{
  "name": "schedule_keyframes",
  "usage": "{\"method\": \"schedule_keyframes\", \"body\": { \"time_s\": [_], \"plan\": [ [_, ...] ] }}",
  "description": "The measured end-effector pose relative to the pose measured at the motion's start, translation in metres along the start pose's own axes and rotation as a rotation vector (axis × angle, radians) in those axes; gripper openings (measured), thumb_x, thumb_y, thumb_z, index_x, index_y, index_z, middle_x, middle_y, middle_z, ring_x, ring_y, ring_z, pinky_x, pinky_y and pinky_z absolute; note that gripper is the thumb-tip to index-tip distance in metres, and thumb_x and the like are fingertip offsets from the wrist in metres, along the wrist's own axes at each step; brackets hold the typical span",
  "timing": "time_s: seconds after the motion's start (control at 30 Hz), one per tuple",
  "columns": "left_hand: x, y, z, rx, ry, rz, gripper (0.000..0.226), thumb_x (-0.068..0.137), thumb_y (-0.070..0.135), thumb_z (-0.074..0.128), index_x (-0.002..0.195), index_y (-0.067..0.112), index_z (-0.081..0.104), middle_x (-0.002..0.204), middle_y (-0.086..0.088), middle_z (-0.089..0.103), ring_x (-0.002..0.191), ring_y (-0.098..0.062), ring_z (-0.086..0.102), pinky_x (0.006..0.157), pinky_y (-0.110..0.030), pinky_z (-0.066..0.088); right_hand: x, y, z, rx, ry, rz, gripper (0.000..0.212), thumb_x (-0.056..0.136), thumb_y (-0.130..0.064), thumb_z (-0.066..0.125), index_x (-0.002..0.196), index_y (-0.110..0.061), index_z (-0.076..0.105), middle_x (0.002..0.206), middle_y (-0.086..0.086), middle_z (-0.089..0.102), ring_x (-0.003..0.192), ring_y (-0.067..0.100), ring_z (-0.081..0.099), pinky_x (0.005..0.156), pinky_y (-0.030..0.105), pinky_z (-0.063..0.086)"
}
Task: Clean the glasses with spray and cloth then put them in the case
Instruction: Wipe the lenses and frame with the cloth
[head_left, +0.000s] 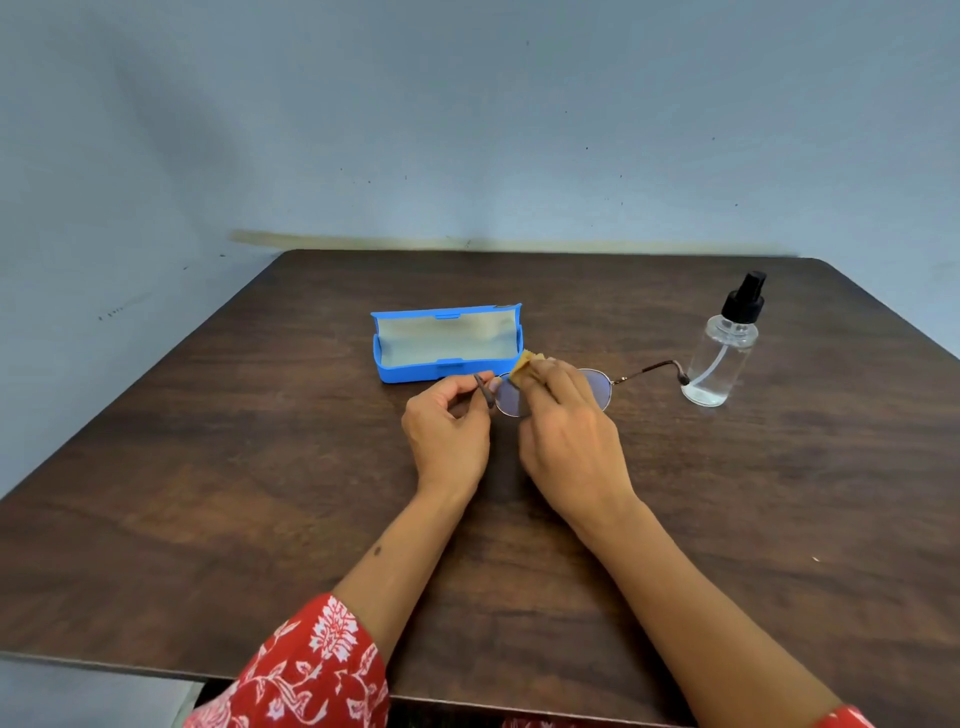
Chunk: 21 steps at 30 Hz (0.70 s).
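Thin-framed round glasses (597, 387) are held just above the middle of the table. My left hand (449, 428) pinches the dark tip of their left temple arm. My right hand (569, 426) holds a small yellow cloth (524, 364) against the left lens, covering much of it. The right temple arm sticks out to the right, toward the spray bottle (724, 353). The blue case (444, 343) lies open just behind my hands, its pale lining showing and nothing inside.
The clear spray bottle with a black pump stands upright at the right of the brown wooden table (260, 493). A blue-grey wall rises right behind the table's far edge.
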<state>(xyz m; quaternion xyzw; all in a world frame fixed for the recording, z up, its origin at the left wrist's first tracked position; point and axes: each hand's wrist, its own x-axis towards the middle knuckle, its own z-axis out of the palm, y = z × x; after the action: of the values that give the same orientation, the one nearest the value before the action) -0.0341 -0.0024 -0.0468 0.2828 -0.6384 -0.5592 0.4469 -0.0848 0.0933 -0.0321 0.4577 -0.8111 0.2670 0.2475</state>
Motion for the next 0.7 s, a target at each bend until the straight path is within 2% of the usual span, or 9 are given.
{"method": "schedule_keyframes", "body": {
  "time_s": [0.07, 0.13, 0.33, 0.43, 0.7],
  "plan": [
    [-0.0002, 0.0003, 0.0001, -0.012, 0.000, -0.017, 0.011, 0.080, 0.002, 0.069, 0.087, 0.010, 0.073, 0.085, -0.006, 0.074, 0.085, -0.018, 0.071, 0.083, -0.042, 0.057, -0.0029, -0.0009, 0.0005, -0.020, -0.026, 0.000, 0.036, 0.062, 0.009, 0.070, 0.098, 0.003, 0.069, 0.099, 0.014, 0.068, 0.097, 0.029, 0.066, 0.067, 0.029, 0.056],
    [-0.0002, 0.0004, -0.0001, -0.021, 0.002, -0.028, 0.011, 0.080, 0.003, 0.070, 0.087, 0.011, 0.073, 0.083, -0.003, 0.073, 0.084, -0.017, 0.071, 0.082, -0.042, 0.057, -0.0076, -0.0042, 0.0005, -0.027, -0.067, -0.030, 0.037, 0.060, 0.008, 0.071, 0.096, 0.001, 0.070, 0.097, 0.013, 0.069, 0.096, 0.027, 0.067, 0.062, 0.027, 0.056],
    [-0.0004, -0.0002, -0.0002, 0.002, -0.001, -0.008, 0.012, 0.081, 0.003, 0.068, 0.093, 0.006, 0.073, 0.086, -0.007, 0.074, 0.083, -0.016, 0.070, 0.082, -0.038, 0.058, -0.0019, -0.0026, -0.0018, -0.015, -0.048, 0.001, 0.041, 0.061, 0.012, 0.070, 0.101, 0.004, 0.068, 0.103, 0.015, 0.067, 0.103, 0.029, 0.064, 0.069, 0.027, 0.055],
    [0.0001, -0.0008, -0.0002, 0.010, 0.007, -0.009, 0.014, 0.081, 0.001, 0.068, 0.092, 0.007, 0.073, 0.086, -0.005, 0.073, 0.085, -0.016, 0.070, 0.082, -0.034, 0.057, -0.0075, -0.0052, 0.0003, -0.030, -0.115, -0.050, 0.046, 0.061, 0.012, 0.068, 0.106, 0.003, 0.067, 0.105, 0.015, 0.067, 0.103, 0.029, 0.064, 0.073, 0.030, 0.056],
    [0.0008, -0.0012, 0.0003, -0.003, -0.001, -0.015, 0.013, 0.081, 0.001, 0.068, 0.093, 0.006, 0.073, 0.088, -0.009, 0.074, 0.085, -0.017, 0.070, 0.083, -0.035, 0.057, -0.0028, -0.0053, -0.0016, -0.038, -0.086, -0.024, 0.041, 0.062, 0.011, 0.069, 0.103, 0.005, 0.068, 0.104, 0.017, 0.067, 0.104, 0.031, 0.064, 0.069, 0.030, 0.056]
  ]
}}
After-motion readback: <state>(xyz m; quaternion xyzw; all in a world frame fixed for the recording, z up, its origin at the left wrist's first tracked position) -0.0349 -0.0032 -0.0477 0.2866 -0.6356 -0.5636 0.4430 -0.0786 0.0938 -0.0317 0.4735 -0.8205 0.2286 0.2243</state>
